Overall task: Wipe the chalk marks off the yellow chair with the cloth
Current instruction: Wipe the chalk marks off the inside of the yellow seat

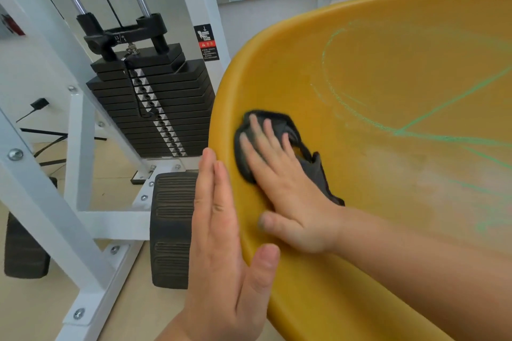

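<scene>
Filling the right half of the frame, the yellow chair point(360, 50) shows its seat shell, and the job looks less than half done. Left of it stands a white weight machine point(149, 108), no part of the task. Green chalk marks point(400, 131) run in long loops and crossing lines over the upper and right part of the shell, crisp and untouched. Below them, at lower right, a pale hazy patch suggests wiping with some residue left. The left hand point(221, 243), at lower centre, braces the chair's rim with straight fingers outside and thumb inside. The right hand point(285, 183), at centre, presses flat with spread fingers on the dark cloth point(313, 171), which lies on the shell by the rim, well apart from the sharp lines.
</scene>
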`<state>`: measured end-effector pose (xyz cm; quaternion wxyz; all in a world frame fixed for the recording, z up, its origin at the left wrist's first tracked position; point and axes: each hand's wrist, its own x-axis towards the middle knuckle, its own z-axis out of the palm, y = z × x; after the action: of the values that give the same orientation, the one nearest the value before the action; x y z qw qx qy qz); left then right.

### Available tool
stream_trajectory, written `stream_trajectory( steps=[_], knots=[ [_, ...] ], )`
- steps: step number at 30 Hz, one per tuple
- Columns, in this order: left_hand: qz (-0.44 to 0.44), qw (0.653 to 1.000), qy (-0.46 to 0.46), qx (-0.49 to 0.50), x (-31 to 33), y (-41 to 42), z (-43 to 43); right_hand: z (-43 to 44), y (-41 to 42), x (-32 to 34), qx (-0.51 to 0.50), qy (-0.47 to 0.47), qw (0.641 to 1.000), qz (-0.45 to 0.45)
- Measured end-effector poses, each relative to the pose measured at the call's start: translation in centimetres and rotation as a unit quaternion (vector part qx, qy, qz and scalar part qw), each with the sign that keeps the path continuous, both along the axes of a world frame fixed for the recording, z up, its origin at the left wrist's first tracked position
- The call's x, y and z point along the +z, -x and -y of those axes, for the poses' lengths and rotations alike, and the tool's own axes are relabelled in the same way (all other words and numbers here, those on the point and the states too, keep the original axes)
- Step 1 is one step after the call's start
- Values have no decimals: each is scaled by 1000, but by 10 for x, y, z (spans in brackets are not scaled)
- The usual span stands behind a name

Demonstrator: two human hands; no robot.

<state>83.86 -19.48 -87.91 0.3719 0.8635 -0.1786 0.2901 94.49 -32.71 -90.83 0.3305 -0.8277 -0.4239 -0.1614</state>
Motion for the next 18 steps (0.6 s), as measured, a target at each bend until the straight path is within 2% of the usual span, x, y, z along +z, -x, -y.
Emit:
stream_trajectory(
  steps=[2, 4, 6, 8, 10, 12, 14, 16, 18],
  knots=[
    [0, 1000, 10, 0, 0, 0, 2, 12, -7, -5, 23, 23, 999, 17],
    [1, 1000, 9, 1, 0, 0, 3, 17, -39, 0, -43, 29, 999, 14],
    [3, 1000, -2, 8, -1, -2, 2, 15, -79, 14, -153, -21, 986, -62],
    [6, 1000, -9, 17, -2, -4, 0, 6, -110, 34, -244, -96, 955, -139],
    [6, 1000, -9, 18, -1, -5, 0, -12, -114, 48, -283, -122, 939, -153],
    [11, 1000, -7, 12, -1, -4, -2, -25, -92, 48, -234, -108, 961, -97],
    [16, 1000, -5, 3, -2, -5, -3, -28, -49, 33, -106, -87, 990, -30],
    [19, 1000, 1, 3, -3, -5, -2, -16, -24, 12, -9, -44, 999, 29],
    [21, 1000, 5, 14, -2, -5, 0, 3, -44, 8, -5, 5, 998, 70]
  ],
)
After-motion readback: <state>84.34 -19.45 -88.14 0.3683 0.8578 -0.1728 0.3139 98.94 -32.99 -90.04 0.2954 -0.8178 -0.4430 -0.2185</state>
